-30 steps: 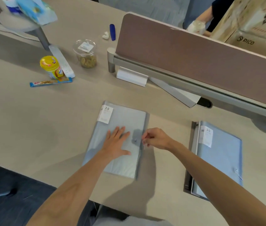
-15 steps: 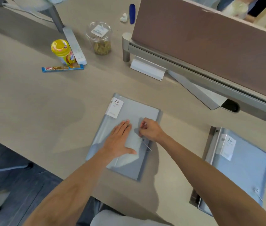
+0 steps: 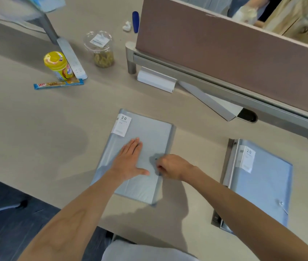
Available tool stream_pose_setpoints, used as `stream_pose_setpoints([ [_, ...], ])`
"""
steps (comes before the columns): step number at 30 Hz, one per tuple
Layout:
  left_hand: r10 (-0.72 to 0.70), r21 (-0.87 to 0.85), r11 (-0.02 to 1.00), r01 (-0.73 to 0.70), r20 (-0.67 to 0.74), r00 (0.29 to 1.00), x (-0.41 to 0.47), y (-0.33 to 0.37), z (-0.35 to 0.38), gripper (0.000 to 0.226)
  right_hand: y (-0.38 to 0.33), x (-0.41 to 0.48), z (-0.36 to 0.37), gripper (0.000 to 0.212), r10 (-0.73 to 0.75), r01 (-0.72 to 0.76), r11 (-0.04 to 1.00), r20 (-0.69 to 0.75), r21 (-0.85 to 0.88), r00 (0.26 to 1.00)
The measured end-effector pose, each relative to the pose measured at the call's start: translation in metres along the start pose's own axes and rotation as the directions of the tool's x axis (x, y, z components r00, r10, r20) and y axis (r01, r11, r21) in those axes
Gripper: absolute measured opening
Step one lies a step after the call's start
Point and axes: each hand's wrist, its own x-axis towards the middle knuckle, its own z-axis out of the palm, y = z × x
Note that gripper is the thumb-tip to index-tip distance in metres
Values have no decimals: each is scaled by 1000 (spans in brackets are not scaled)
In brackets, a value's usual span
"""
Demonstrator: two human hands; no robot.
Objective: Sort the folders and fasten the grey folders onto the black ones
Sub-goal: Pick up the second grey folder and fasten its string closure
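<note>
A grey folder (image 3: 149,132) with a white "20 pockets" label lies flat on the desk in front of me. My left hand (image 3: 128,161) presses flat on its cover, fingers spread. My right hand (image 3: 172,166) pinches the thin elastic closure cord (image 3: 158,173) beside a small metal stud near the folder's right edge. To the right, a second grey folder (image 3: 262,185) rests on a black folder (image 3: 226,166), whose dark edge shows along the left side.
A brown partition (image 3: 224,59) with a metal rail crosses the back right. Behind the folder sit a white box (image 3: 156,81), a yellow-lidded bottle (image 3: 57,65), a snack bar (image 3: 58,84), a clear jar (image 3: 101,49) and a white remote (image 3: 72,59). The desk edge runs close to me.
My right hand has shifted slightly down along the folder's right edge while holding the cord. My left hand stays flat on the cover. The camera view moved.
</note>
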Motion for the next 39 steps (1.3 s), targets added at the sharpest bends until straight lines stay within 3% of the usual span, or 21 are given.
stream_pose_setpoints([
  [5,0,-11,1000,0,-9,1000,0,0,1,121,-24,29,-1,22,-1,-6,998,-115,-63,993],
  [9,8,6,1000,-8,-12,1000,0,-1,2,122,-8,42,-10,27,230,-226,973,-148,46,962],
  [12,2,16,1000,-2,-1,1000,0,-3,3,127,14,29,-8,23,318,-302,946,-161,115,934],
  [15,-1,25,1000,1,-1,1000,0,-3,2,137,22,8,2,19,227,-211,973,-226,96,947],
  [19,3,34,999,-3,-1,1000,1,-2,1,138,4,-11,17,21,-22,-4,995,-263,-100,965],
  [26,-12,60,998,11,10,1000,-2,5,-2,123,-8,-2,26,23,-72,-13,960,-290,-281,954],
  [32,-41,82,996,39,19,999,-2,9,-3,121,-8,-2,29,22,-66,-11,985,-442,-169,895],
  [35,-42,59,997,41,10,999,-10,5,-2,112,-4,-9,35,19,-67,-14,981,-406,-195,911],
  [37,-73,7,997,73,-26,997,-17,-3,-3,97,-1,-14,34,17,31,-60,996,-389,-64,921],
  [39,-180,-63,983,175,-95,979,-24,-12,-7,84,-1,-17,33,17,245,-182,961,-336,208,909],
])
